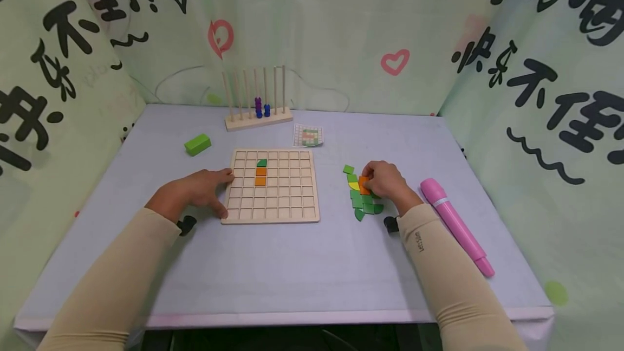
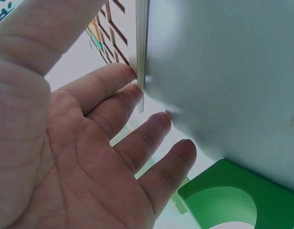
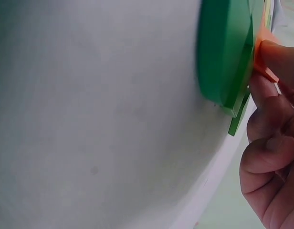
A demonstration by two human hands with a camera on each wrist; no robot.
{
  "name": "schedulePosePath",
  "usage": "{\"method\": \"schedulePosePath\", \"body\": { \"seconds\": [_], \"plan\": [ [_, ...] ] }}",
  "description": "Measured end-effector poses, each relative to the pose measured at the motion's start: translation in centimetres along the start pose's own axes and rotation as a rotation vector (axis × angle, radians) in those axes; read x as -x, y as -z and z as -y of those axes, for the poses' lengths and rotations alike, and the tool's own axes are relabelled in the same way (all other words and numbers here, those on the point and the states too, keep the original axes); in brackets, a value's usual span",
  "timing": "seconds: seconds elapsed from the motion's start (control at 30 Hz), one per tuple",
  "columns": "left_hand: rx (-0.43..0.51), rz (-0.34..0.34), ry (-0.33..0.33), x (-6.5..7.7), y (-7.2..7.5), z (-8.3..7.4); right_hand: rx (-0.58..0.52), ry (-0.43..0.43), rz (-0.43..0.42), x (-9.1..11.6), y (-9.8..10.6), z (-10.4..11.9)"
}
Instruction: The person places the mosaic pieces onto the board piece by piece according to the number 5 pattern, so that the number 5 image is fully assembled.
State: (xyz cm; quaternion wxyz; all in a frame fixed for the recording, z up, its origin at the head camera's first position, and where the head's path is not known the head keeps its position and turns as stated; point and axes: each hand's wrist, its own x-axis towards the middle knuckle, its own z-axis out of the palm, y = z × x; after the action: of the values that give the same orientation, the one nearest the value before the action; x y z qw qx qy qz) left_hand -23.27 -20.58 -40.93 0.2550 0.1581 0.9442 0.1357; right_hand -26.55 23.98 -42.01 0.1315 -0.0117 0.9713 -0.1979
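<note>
A wooden grid board [image 1: 292, 199] lies mid-table, with a green quarter-round tile [image 1: 261, 163] and two orange square tiles [image 1: 260, 181] in one column. My left hand [image 1: 202, 191] rests along the board's left edge; in the left wrist view its fingers [image 2: 152, 131] are extended, with fingertips touching the rim. To the right of the board, my right hand [image 1: 385, 179] pinches an orange tile [image 1: 363, 185] between thumb and fingers. It is over a loose group of green tiles [image 1: 357, 199] and a yellow piece [image 1: 353, 186]. The right wrist view shows the pinched orange tile [image 3: 264, 57] edge-on.
Behind the board stand a wooden peg rack [image 1: 258, 118] with a few purple and blue beads and a small printed card [image 1: 308, 136]. A green block [image 1: 197, 144] lies at the back left. Right of my right forearm lies a pink wand-like object [image 1: 458, 226].
</note>
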Motion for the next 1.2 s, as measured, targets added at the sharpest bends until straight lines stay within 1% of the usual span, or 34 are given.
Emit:
{"method": "schedulePosePath", "body": {
  "seconds": [0.1, 0.2, 0.33, 0.43, 0.53, 0.7, 0.77, 0.93, 1.07, 1.2],
  "plan": [
    [0.0, -0.002, 0.005, 0.1, 0.0, 0.2, -0.011, 0.022, 0.004, -0.1, 0.1, 0.0],
    [0.0, 0.0, 0.007, 0.1, 0.0, 0.3, -0.043, 0.04, 0.021, -0.1, 0.3, 0.0],
    [-0.002, 0.0, 0.002, 0.1, 0.1, 0.4, -0.122, 0.052, 0.028, -0.1, 0.7, 0.3],
    [-0.002, 0.0, 0.002, 0.2, 0.2, 0.3, -0.183, 0.056, 0.036, -0.2, 0.8, 0.8],
    [-0.002, 0.005, 0.009, 0.3, 0.2, 0.2, -0.214, 0.067, 0.061, -0.5, 0.5, 1.6],
    [-0.008, 0.009, 0.009, 0.4, 0.1, 0.2, -0.235, 0.108, 0.089, -0.7, -0.7, 3.9],
    [-0.008, 0.01, 0.011, 0.4, 0.1, 0.2, -0.248, 0.127, 0.097, -0.8, -1.2, 5.2],
    [0.0, 0.005, 0.006, 0.3, 0.0, 0.4, -0.272, 0.176, 0.148, -1.5, -2.6, 8.8],
    [0.004, 0.0, 0.0, 0.0, -0.1, 0.5, -0.293, 0.211, 0.184, -1.5, -3.4, 11.3],
    [0.008, -0.005, 0.001, -0.1, -0.2, 0.4, -0.276, 0.252, 0.198, -1.6, -4.3, 13.4]
  ]
}}
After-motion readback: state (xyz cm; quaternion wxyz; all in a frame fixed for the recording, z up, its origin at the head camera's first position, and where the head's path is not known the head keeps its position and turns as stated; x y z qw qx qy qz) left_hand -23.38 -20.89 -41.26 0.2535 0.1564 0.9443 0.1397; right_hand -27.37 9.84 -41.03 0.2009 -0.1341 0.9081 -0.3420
